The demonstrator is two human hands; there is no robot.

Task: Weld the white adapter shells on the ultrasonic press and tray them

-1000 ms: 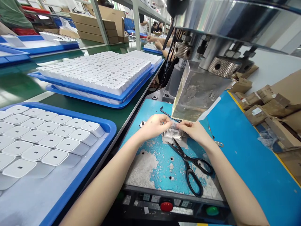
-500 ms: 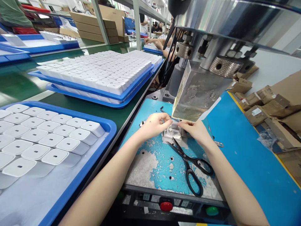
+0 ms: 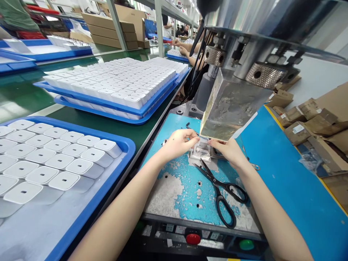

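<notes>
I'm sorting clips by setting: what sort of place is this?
Probably a factory assembly line: blue trays of white parts lie along a green bench, a metal machine head hangs above the left hand and right hand, and another person's arms show farther along.

Beyond the scissors [image 3: 215,181], whether the left hand [image 3: 181,142] or right hand [image 3: 230,150] pinched anything was too small to tell, and their fingers partly covered the clear fixture [image 3: 200,153]. Above the scissors, the frame cut off the press head [image 3: 250,21]; to their left, the nearest blue tray [image 3: 129,145] was cropped. Nearer than the scissors, panel labels [image 3: 170,227] were illegible.
</notes>
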